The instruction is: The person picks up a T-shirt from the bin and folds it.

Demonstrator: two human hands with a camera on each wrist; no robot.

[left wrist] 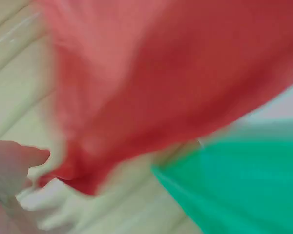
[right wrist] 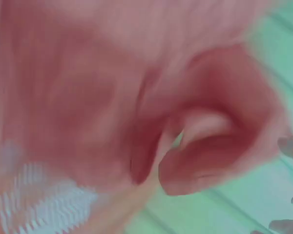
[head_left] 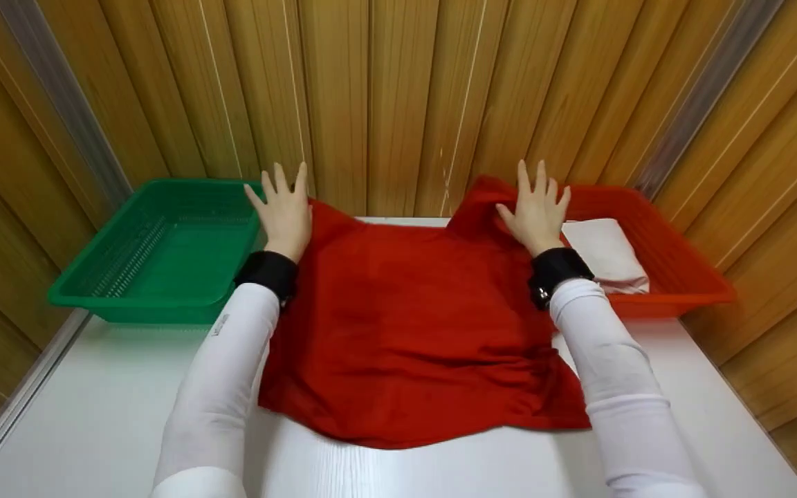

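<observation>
Red cloth (head_left: pixel 405 311): centre of the frame, above the white table (head_left: pixel 129 387), wrinkled at lower right
Left hand (head_left: pixel 286 216): upper left of centre, fingers fanned wide at 1 cloth corner; cannot tell if touching
Right hand (head_left: pixel 535 216): upper right of centre, fingers also wide, at another corner
Green basket (head_left: pixel 142 302): left
Red basket (head_left: pixel 679 299): right, 1 folded white cloth (head_left: pixel 609 254) inside

Two rectangular plastic baskets stand on a white table (head_left: pixel 80 415). At left is a green basket (head_left: pixel 194 259) with rows of small holes in its side; at right, an orange-red basket (head_left: pixel 672 242) with a folded white cloth (head_left: pixel 606 256) lying inside. Yellow-brown, wood-look plank walls (head_left: pixel 398 104) rise behind, a grey strip (head_left: pixel 66 97) lining each corner.
</observation>
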